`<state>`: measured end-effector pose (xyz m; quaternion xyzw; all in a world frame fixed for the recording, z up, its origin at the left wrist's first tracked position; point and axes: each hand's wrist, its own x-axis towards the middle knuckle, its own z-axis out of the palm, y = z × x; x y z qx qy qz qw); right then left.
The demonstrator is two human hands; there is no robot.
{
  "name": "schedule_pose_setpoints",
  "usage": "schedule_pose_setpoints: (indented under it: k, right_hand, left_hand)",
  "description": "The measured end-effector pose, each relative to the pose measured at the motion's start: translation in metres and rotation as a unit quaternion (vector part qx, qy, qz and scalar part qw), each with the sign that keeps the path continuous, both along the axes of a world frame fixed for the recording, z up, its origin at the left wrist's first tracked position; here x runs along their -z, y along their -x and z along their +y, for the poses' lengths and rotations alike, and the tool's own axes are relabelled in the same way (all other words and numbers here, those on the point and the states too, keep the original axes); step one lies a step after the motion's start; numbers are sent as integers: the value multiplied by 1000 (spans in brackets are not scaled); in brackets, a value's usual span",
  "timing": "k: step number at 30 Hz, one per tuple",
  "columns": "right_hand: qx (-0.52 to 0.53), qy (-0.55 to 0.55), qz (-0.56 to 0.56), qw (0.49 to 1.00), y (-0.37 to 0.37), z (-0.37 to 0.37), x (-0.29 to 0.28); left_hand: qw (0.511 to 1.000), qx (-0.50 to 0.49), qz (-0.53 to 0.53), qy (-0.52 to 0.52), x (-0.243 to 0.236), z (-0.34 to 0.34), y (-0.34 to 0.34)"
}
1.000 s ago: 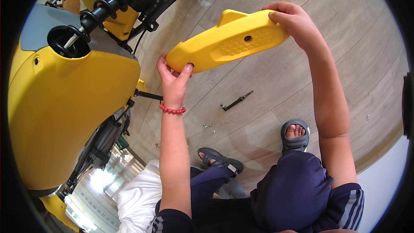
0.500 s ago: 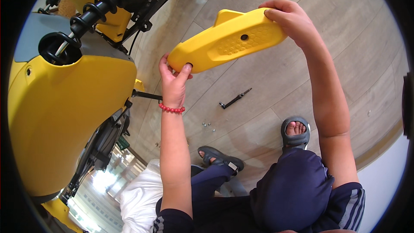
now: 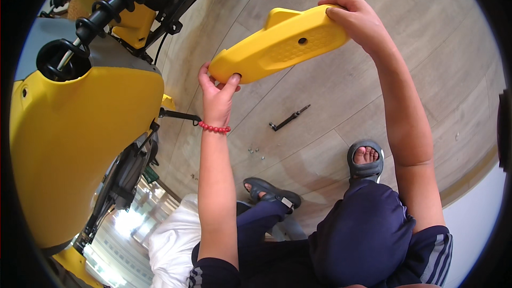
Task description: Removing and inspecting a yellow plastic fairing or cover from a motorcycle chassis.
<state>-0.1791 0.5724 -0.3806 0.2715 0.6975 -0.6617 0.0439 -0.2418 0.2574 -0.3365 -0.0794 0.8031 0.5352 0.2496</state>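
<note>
Between my two hands, raised above the floor, is a long yellow plastic cover panel (image 3: 277,45) with a dark round hole and a honeycomb-textured patch. My left hand (image 3: 217,93) pinches its lower left end, the thumb on the face by an edge hole and the fingers behind. At the upper right end my right hand (image 3: 360,21) grips it, thumb on the face and fingers over the far edge. To the left stands a vehicle with a large yellow body panel (image 3: 80,149) and a black coil-spring shock absorber (image 3: 101,16).
A black rod-shaped tool (image 3: 289,118) lies on the wood-look floor (image 3: 341,106). Several small metal screws (image 3: 256,152) are scattered nearer me. A black bar (image 3: 178,114) juts from the vehicle beside my left wrist. My sandalled feet are below, with white cloth (image 3: 173,234) at lower left.
The yellow cover panel, still in both hands, has tilted slightly and its right end has shifted a little left. The vehicle sits slightly further left in view.
</note>
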Motion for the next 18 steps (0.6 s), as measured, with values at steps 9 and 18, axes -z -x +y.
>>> schedule_pose_setpoints:
  k: [9,18]
  right_hand:
    - [9,-15,2,1000,-2,-3,17]
    - [3,62,-1,998,-4,4,24]
  left_hand:
    - [999,27,46,11,19,2,-4]
    - [998,37,55,-13,18,-4,-5]
